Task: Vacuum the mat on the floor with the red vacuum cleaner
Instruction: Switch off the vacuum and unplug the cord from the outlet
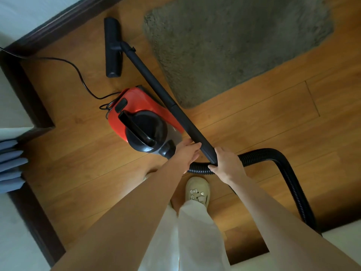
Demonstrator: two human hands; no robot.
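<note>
While your right hand grips the wand end and left hand rests half-open against it, floor head sits left of mat; red vacuum cleaner nearer you. Next: swing head onto mat.

One red vacuum cleaner, one grey mat, one black hose, one beige shoe, two hands
</note>
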